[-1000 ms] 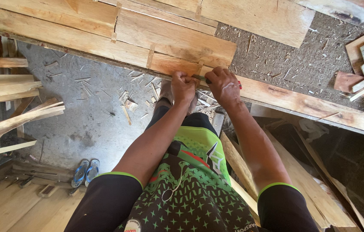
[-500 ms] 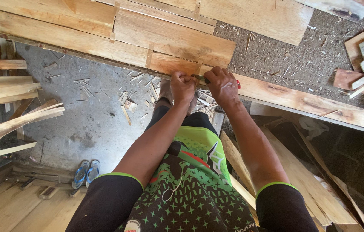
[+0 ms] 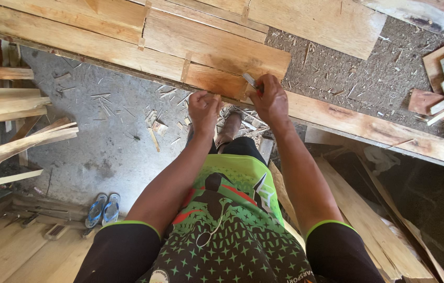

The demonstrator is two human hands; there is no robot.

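A small grey metal tool (image 3: 252, 81) is gripped tight in the right hand (image 3: 270, 99), at the edge of the short orange-brown wooden board (image 3: 216, 81). The left hand (image 3: 203, 107) is curled shut (nothing can be seen inside it) just below that board. 2 blue sandals (image 3: 103, 208) lie on the grey floor (image 3: 101, 141).

2 hands (image 3: 204, 107) (image 3: 270, 99), 2 blue sandals (image 3: 103, 208), 1 small metal tool (image 3: 252, 81).
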